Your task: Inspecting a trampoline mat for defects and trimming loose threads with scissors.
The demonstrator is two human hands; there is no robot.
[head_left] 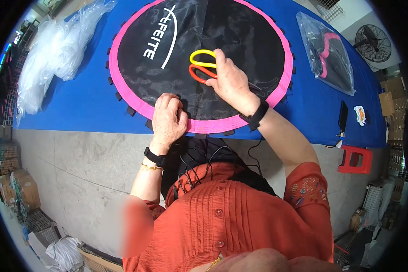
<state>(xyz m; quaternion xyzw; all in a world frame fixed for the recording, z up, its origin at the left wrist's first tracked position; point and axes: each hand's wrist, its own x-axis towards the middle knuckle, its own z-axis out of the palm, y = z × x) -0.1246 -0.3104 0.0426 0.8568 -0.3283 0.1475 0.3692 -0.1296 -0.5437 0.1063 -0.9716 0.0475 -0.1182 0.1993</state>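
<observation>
The person's right hand (232,84) holds a pair of scissors (201,65) above the round black mat (231,31), with the yellow and red handle loops sticking out to the left of the fingers and the metal tip showing beside the wrist. The left hand (168,117) rests at the mat's near edge, over its pink border (115,68), fingers curled; whether they pinch anything cannot be told. The mat lies on a blue-covered table (81,99), between loose clear plastic (59,50) and a clear bag (328,54).

Grey floor (86,156), perhaps concrete; red stool (367,159)
</observation>
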